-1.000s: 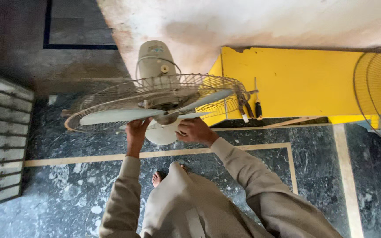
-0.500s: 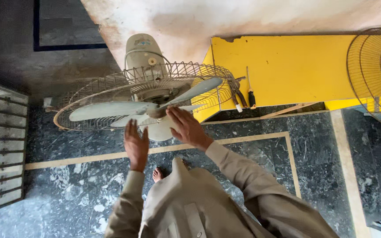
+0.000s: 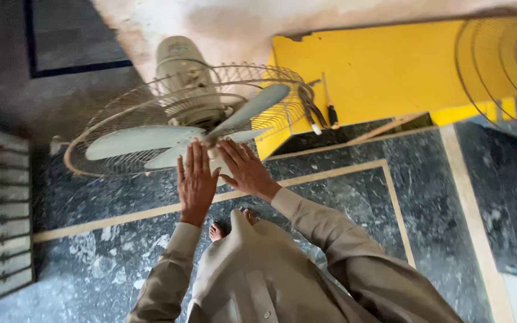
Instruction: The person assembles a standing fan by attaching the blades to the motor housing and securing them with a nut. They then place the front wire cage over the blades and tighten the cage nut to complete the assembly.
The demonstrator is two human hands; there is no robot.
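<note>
Dark marble floor point(image 3: 354, 197) below me; my left hand point(image 3: 196, 179) and right hand point(image 3: 245, 168), both spread flat and empty, meet the pale blades point(image 3: 151, 140) of this dusty, open-caged fan point(image 3: 198, 113).

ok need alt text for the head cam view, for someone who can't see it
Seen from above, a person's left hand and right hand, both open flat, reach the pale blades of a fan in its rear wire guard. Behind stands a yellow bench holding pliers and a screwdriver.

Your left hand point(image 3: 195, 179) has let go of the fan blades point(image 3: 181, 134) and opened flat; your right hand point(image 3: 245, 167) has flattened beside it.
</note>
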